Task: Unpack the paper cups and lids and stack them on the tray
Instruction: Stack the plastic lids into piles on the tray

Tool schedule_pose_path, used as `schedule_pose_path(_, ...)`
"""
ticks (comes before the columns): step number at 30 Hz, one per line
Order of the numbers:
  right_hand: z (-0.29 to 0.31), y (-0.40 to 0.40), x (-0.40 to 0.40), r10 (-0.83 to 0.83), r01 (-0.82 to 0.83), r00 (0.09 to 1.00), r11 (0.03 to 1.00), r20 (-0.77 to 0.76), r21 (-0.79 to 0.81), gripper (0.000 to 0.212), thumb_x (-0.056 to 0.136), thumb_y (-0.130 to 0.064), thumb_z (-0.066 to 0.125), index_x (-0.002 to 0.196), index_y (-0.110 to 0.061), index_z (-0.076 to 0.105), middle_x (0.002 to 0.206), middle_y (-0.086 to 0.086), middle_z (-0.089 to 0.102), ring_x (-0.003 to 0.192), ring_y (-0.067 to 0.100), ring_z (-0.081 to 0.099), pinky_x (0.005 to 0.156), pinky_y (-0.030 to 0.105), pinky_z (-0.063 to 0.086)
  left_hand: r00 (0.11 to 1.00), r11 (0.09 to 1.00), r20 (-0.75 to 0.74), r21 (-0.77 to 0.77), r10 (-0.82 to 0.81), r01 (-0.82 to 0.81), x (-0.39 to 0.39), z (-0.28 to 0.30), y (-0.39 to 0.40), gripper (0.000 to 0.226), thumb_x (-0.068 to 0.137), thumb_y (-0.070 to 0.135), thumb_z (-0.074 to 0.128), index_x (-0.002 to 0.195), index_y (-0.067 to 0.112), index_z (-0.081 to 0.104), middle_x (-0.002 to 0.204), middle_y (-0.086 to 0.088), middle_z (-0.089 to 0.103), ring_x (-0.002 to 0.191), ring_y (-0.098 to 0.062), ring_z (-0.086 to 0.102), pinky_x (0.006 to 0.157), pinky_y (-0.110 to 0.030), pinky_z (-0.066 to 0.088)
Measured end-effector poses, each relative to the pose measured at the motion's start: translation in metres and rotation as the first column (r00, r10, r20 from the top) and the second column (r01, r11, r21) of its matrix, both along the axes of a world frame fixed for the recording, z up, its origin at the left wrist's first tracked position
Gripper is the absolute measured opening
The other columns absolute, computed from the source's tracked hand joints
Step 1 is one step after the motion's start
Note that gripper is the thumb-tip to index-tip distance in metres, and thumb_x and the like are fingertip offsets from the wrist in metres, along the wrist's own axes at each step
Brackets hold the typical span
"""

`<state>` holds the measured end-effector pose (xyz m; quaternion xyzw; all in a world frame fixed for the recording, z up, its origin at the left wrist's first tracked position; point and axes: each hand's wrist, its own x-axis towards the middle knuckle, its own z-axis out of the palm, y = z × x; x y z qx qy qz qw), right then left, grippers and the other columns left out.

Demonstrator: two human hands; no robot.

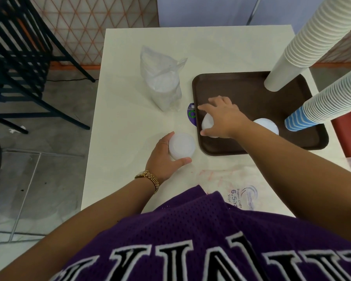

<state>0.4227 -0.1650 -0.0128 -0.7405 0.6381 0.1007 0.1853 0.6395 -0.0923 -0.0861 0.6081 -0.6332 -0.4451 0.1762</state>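
A dark brown tray [241,88] lies on the white table [130,47]. On it stand a tall stack of white paper cups [304,45] and a tall stack of blue-striped cups [328,104]. Two short stacks of translucent lids sit near the tray's front: one lid stack [208,122] under my right hand [221,118], whose fingers curl over its top, and another lid stack [268,125] behind my forearm. My left hand [162,157] grips a third lid stack [181,146] on the table, left of the tray.
A clear plastic bag of lids [163,86] stands behind my left hand. A purple round sticker [192,115] lies at the tray's left edge. An empty printed cup bag [241,189] lies flat at the table's front. A black metal rack [18,57] stands on the floor, left.
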Motion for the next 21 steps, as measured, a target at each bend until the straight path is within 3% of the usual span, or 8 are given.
schedule_pose_path(2,0.004,0.007,0.002,-0.045,0.064,0.993,0.982,0.107,-0.178,0.069,0.085,-0.052,0.065,0.145,-0.029,0.041,0.153,0.004,0.033,0.142,0.029,0.023,0.112,0.048,0.027,1.0,1.0,-0.015,0.018,0.007,-0.006,0.002,-0.003,0.0,0.1,0.069,0.046,0.084,0.148,0.026,0.027,0.151,0.004,0.033,0.135,-0.018,0.035,0.113,-0.037,0.035)
schedule_pose_path(5,0.004,0.023,0.013,-0.091,0.172,0.965,0.928,0.246,-0.331,0.046,0.091,-0.043,0.062,0.132,-0.022,0.057,0.132,0.004,0.051,0.122,0.024,0.043,0.098,0.036,0.039,0.999,0.999,-0.03,0.04,0.01,-0.009,0.004,-0.005,-0.002,0.105,0.065,0.045,0.086,0.149,0.026,0.027,0.152,0.004,0.032,0.137,-0.018,0.035,0.114,-0.04,0.034)
schedule_pose_path(8,-0.002,0.038,0.029,-0.177,0.262,0.915,0.944,0.362,-0.2,0.037,0.092,-0.04,0.061,0.124,-0.021,0.065,0.121,0.001,0.054,0.108,0.018,0.053,0.087,0.034,0.047,0.999,1.0,-0.033,0.019,0.004,-0.003,0.002,-0.005,-0.002,0.104,0.065,0.044,0.086,0.149,0.024,0.028,0.152,0.003,0.034,0.136,-0.017,0.035,0.114,-0.041,0.034)
schedule_pose_path(13,-0.016,0.053,0.047,-0.31,0.304,0.896,0.95,0.318,0.072,0.054,0.087,-0.048,0.066,0.133,-0.022,0.057,0.131,0.0,0.05,0.105,0.018,0.057,0.088,0.033,0.052,0.999,1.0,-0.036,-0.012,0.009,-0.009,0.002,-0.007,-0.003,0.095,0.066,0.049,0.084,0.145,0.023,0.036,0.145,0.003,0.045,0.128,-0.016,0.044,0.109,-0.042,0.041)
schedule_pose_path(17,-0.023,0.06,0.055,-0.361,0.345,0.874,0.932,0.325,0.107,0.055,0.084,-0.045,0.072,0.131,-0.02,0.057,0.126,0.002,0.052,0.094,0.016,0.057,0.083,0.03,0.052,1.0,0.999,-0.018,-0.047,-0.017,0.016,0.003,-0.008,-0.003,0.09,0.067,0.053,0.081,0.142,0.023,0.04,0.137,0.004,0.051,0.119,-0.014,0.049,0.104,-0.038,0.045)
schedule_pose_path(21,-0.022,0.065,0.061,-0.369,0.375,0.859,0.926,0.354,0.054,0.052,0.084,-0.041,0.073,0.128,-0.019,0.057,0.123,0.002,0.052,0.094,0.016,0.057,0.08,0.026,0.048,0.999,0.996,-0.044,-0.087,-0.021,0.017,0.001,-0.006,-0.004,0.078,0.071,0.041,0.083,0.137,0.022,0.044,0.123,0.01,0.051,0.107,-0.006,0.047,0.091,-0.017,0.039)
